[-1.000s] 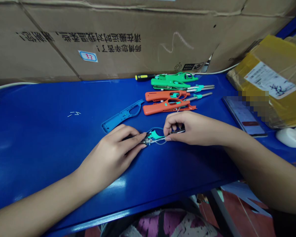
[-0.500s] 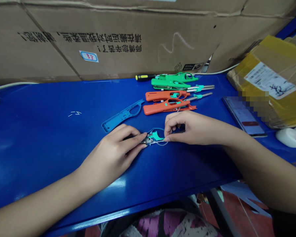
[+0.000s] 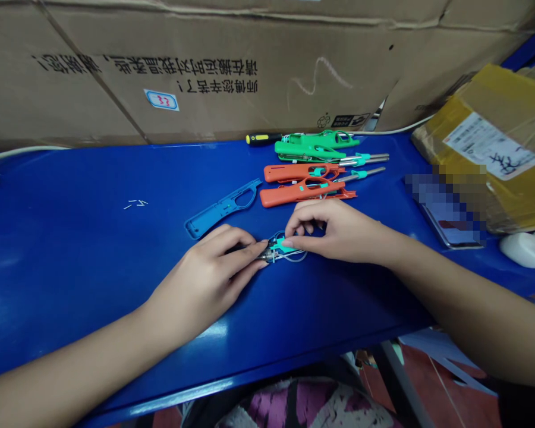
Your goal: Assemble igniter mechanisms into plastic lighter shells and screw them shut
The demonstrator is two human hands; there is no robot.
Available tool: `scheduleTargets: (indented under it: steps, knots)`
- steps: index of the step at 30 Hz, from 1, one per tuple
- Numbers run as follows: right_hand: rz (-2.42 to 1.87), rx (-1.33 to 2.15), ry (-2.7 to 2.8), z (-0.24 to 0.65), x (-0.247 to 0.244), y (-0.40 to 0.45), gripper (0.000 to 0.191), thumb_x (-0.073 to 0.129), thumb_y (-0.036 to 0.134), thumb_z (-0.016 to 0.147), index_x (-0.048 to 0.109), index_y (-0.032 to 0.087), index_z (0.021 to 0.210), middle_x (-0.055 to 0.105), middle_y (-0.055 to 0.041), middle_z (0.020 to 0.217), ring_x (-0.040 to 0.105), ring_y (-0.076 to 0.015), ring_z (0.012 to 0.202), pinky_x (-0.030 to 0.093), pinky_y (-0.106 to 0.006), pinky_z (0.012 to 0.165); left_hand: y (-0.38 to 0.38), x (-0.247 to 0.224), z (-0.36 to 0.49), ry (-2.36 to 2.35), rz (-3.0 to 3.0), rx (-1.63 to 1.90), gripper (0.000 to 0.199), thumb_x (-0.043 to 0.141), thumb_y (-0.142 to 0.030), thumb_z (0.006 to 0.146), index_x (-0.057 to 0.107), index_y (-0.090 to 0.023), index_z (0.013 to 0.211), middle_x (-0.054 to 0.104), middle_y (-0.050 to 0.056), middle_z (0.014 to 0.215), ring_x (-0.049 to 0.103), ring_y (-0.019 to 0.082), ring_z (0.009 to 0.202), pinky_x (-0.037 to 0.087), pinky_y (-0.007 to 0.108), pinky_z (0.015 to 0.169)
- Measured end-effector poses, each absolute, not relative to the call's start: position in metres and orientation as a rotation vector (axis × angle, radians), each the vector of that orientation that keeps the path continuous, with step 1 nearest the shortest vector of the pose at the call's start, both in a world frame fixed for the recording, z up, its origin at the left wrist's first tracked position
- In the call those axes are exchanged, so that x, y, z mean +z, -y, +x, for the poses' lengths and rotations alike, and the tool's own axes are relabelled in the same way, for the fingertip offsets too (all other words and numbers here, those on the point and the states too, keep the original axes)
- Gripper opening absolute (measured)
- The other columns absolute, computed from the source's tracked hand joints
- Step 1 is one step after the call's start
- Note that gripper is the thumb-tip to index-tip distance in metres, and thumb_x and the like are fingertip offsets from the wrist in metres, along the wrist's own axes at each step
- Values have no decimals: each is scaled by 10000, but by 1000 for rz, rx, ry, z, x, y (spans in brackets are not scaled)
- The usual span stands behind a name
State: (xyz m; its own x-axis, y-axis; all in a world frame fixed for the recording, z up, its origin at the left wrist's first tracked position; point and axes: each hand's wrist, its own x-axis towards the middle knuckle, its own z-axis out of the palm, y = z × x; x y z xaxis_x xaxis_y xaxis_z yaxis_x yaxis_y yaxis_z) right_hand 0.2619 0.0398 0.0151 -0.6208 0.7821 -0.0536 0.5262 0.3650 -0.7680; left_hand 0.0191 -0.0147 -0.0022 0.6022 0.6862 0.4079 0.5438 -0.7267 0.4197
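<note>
1 lighter assembly [image 3: 276, 251] held by left hand [image 3: 200, 267] and right hand [image 3: 334, 232].

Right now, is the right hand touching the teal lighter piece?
Touching: the head view shows the right hand laying a fingertip on the teal lighter piece.

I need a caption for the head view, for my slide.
Left hand and right hand hold a teal lighter part on a blue workbench.

2 orng lighters [image 3: 301, 194], 2 grn [image 3: 310, 150], 1 scrwdrvr [image 3: 262, 139]
</note>
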Motion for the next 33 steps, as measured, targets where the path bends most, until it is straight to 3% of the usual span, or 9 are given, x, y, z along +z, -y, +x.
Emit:
scheduleTargets:
  steps: [6, 16, 28, 33]
  knots:
    - [-1235, 1210, 2209, 256, 11, -38, 182, 686, 319, 839, 707, 155, 765, 668, -23, 763, 574, -138, 730, 433, -281, 678, 16, -3, 19, -1014, 2562, 831, 235, 643, -172, 947, 725, -100, 1155, 672, 100, 981, 626, 196, 900, 552, 323, 783]
    - [-1291, 1065, 2198, 250, 8, -34, 199, 657, 282, 829, 668, 157, 675, 582, 14, 651, 496, -107, 627, 362, -271, 598, 15, -4, 20, -1027, 2547, 848, 236, 644, -161, 948, 717, -105, 1165, 662, 88, 986, 622, 180, 904, 543, 308, 793]
    - [-1266, 1042, 2193, 249, 6, -34, 184, 655, 278, 832, 686, 156, 697, 562, 16, 653, 498, -108, 632, 377, -268, 595, 16, -4, 21, -1044, 2564, 838, 227, 641, -163, 949, 719, -103, 1153, 661, 84, 973, 622, 181, 895, 540, 306, 786]
    - [-1394, 902, 2213, 244, 9, -28, 277, 629, 287, 856, 574, 169, 611, 534, 23, 630, 467, -98, 577, 334, -280, 554, 16, -4, 23, -1042, 2530, 852, 240, 642, -167, 948, 717, -86, 1161, 664, 91, 971, 627, 185, 891, 548, 315, 779]
